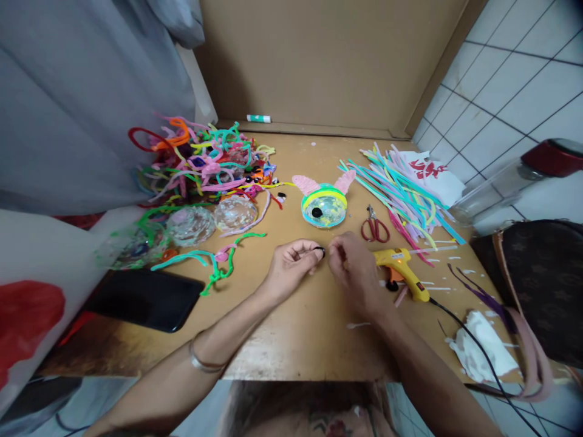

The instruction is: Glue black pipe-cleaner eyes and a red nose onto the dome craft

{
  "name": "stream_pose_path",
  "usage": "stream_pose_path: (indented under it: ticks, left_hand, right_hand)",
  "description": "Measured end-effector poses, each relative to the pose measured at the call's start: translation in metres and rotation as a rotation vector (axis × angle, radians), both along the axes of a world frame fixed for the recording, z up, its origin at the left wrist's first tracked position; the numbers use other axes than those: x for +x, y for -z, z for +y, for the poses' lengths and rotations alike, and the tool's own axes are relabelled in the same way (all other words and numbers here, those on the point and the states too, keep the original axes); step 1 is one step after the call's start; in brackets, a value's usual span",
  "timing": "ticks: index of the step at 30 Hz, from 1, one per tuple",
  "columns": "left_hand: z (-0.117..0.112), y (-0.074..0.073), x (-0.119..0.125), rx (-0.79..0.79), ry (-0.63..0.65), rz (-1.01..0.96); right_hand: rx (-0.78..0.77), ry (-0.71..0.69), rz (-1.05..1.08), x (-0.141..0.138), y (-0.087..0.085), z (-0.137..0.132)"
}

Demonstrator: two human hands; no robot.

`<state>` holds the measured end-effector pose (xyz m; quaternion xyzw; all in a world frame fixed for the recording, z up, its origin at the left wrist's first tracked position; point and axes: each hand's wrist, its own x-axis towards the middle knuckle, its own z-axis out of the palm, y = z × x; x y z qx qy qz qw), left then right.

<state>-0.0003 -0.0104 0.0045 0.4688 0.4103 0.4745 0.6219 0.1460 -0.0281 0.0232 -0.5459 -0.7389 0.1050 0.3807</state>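
Note:
My left hand [294,262] and my right hand [353,267] meet above the middle of the wooden table [291,346]. Both pinch a small black round piece [320,250] between their fingertips. Just beyond them lies a round craft face [324,205] ringed in green, yellow and blue, with pink fuzzy ears and one black eye stuck on. A yellow glue gun [401,272] lies right beside my right hand, its black cord trailing to the lower right.
A tangle of coloured pipe cleaners [204,161] fills the back left, with clear domes [209,220] and a black phone [146,298] nearer. Red scissors [375,227], straight pipe cleaners [403,191], a jar [514,182], a brown bag [542,273] and crumpled tissue [483,352] sit on the right.

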Motion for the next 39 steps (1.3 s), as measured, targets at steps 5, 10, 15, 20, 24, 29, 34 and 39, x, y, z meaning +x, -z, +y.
stream_pose_path:
  ticks: [5, 10, 15, 20, 24, 29, 34, 39]
  left_hand:
    - [0.002, 0.004, -0.001, 0.008, -0.001, -0.066]
    - [0.003, 0.004, 0.000, 0.006, -0.035, -0.091]
    - [0.002, 0.004, 0.001, 0.001, -0.029, -0.131]
    - [0.003, 0.006, 0.001, 0.006, -0.030, -0.151]
    - [0.003, 0.006, 0.002, 0.005, -0.047, -0.137]
    - [0.002, 0.006, 0.002, -0.003, -0.027, -0.141]
    - [0.002, 0.005, 0.002, -0.083, 0.004, -0.282]
    - [0.002, 0.003, 0.002, -0.090, 0.022, -0.294]
  right_hand:
    - [-0.136, 0.042, 0.194, 0.006, -0.010, 0.001]
    - [-0.255, -0.090, 0.236, 0.005, -0.013, 0.000]
    - [-0.231, -0.100, 0.252, 0.005, -0.011, 0.001]
    - [-0.237, -0.095, 0.303, 0.006, -0.005, 0.002]
    - [-0.229, -0.068, 0.352, 0.005, 0.000, 0.002]
    - [-0.065, -0.055, 0.233, 0.001, 0.001, 0.001]
    - [0.438, -0.072, -0.177, 0.006, 0.006, 0.001]
    - [0.586, -0.162, -0.472, 0.013, 0.011, 0.002]
